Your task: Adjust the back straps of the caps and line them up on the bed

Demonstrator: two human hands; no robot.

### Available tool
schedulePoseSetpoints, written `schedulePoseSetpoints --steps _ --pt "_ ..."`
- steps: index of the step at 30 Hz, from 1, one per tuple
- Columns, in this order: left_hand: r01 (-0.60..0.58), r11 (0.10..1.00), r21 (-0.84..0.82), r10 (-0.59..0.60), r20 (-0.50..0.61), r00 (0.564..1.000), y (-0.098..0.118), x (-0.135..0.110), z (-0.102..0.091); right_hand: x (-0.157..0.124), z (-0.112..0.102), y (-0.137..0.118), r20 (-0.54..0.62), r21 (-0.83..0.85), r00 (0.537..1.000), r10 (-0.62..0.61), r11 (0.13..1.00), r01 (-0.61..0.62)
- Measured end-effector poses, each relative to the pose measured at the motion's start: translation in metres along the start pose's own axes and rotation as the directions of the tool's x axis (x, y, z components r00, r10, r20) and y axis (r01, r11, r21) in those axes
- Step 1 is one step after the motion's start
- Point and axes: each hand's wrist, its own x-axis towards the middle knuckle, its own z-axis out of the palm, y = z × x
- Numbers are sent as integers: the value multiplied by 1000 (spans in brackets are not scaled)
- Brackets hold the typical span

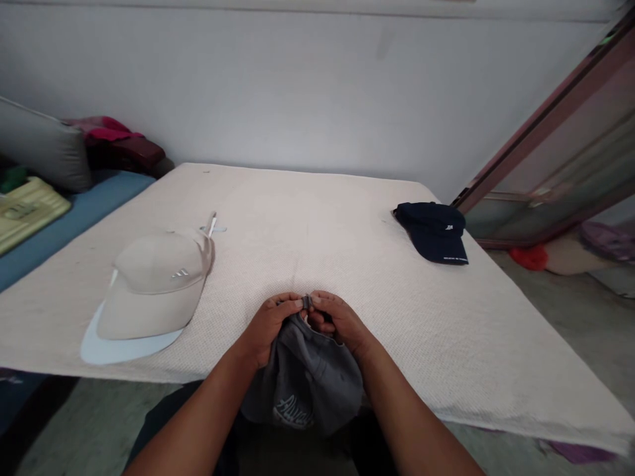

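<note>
Both my hands meet at the near edge of a cream cloth-covered surface. They hold a grey cap with pale lettering on its front, which hangs toward me. My left hand and my right hand pinch the cap's back strap and small buckle between fingertips and thumbs, the fingers closed. A beige cap with a light blue under-brim lies to the left. A dark navy cap lies at the far right.
A white wall runs behind the surface. At the left sit a grey cushion, red and maroon cloth, a blue mat and a yellow-green item. A framed glass panel leans at the right, above a concrete floor with scattered things.
</note>
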Motion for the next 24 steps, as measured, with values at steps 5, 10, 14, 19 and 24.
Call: schedulePoseSetpoints --steps 5,10,14,19,24 --pt "-22 1000 2 22 2 1000 -1 1 -1 0 -1 0 -6 -20 1000 0 1000 0" --pt "-35 999 32 35 -4 999 -2 1 -2 -1 -1 0 -13 -27 1000 -12 1000 12" --pt "-37 998 58 36 6 999 -1 -1 -2 -4 -2 -3 -8 -53 1000 -1 999 1" --pt "-27 996 80 28 -11 1000 0 -2 -1 -6 -4 -8 13 -78 1000 18 997 -17" --pt "-36 993 112 35 4 999 1 -2 -2 -6 -6 -8 47 -96 999 5 995 -1"
